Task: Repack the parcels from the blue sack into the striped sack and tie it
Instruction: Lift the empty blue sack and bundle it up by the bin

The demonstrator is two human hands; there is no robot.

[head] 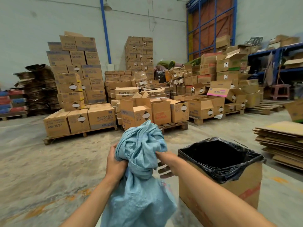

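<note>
The blue sack (pixel 141 161) hangs bunched in front of me, its crumpled woven fabric gathered into a wad at chest height, the rest drooping down toward the floor. My left hand (pixel 114 163) grips the gathered fabric from the left side. My right hand (pixel 165 161) pinches the wad from the right, its fingers partly blurred below the fabric. No striped sack and no parcels are in sight.
A cardboard box lined with a black bin bag (pixel 219 159) stands open just right of the sack. Flattened cardboard sheets (pixel 282 141) are stacked at the far right. Pallets loaded with cartons (pixel 82 118) fill the back. Bare concrete floor (pixel 49 169) lies to the left.
</note>
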